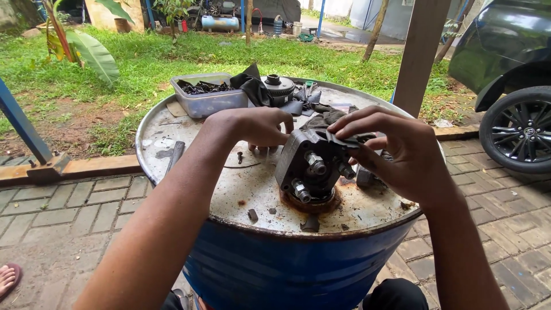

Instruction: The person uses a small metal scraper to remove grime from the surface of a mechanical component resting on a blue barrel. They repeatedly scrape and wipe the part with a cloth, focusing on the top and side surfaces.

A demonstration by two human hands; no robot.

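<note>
Your left hand (261, 126) grips the pump (310, 166) at 10 o'clock; your right hand (390, 152) pinches its top plate (344, 139). Keep the pump steady on the drum (189, 172).

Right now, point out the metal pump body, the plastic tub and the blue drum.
metal pump body (307, 166): head view, front face.
plastic tub (209, 102): head view, near wall.
blue drum (287, 261): head view, painted side.
</note>
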